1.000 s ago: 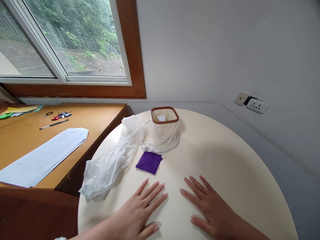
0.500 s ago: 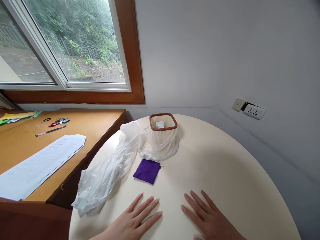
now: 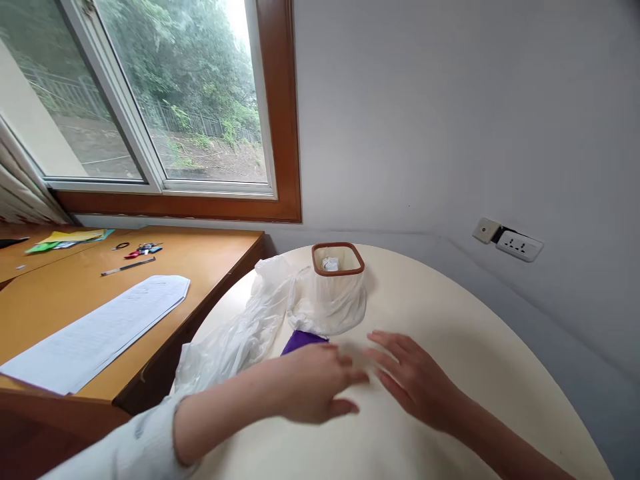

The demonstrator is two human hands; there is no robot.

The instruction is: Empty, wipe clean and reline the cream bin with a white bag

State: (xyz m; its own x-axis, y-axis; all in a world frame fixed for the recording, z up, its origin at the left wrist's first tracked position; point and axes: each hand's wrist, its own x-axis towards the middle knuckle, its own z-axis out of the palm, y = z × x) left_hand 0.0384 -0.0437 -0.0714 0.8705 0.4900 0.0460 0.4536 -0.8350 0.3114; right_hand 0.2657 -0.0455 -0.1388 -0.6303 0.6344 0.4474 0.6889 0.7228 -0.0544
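Both hands hover over the round cream table [image 3: 480, 373], empty. My left hand [image 3: 323, 383] reaches in front of a folded purple cloth [image 3: 303, 341] and hides its near part; its fingers are apart, pointing right. My right hand [image 3: 407, 370] faces it a short way to the right, fingers spread and slightly bent. Behind the cloth stands a small bin with a brown square rim [image 3: 338, 273], lined with a translucent white plastic bag [image 3: 335, 307]. A crumpled white scrap [image 3: 330, 264] lies inside the bin. More crumpled plastic [image 3: 225, 347] stretches left and toward me.
On the wooden desk [image 3: 220, 253] at left lie papers [image 3: 110, 327], a pen [image 3: 128, 267], keys [image 3: 145, 250] and coloured sheets [image 3: 75, 237]. A window [image 3: 200, 120] is above. A socket [image 3: 520, 245] sits on the wall at right.
Both hands have lifted off the tabletop and moved forward. The left hand has swung right and now covers part of the purple cloth. The view has shifted slightly left and up.
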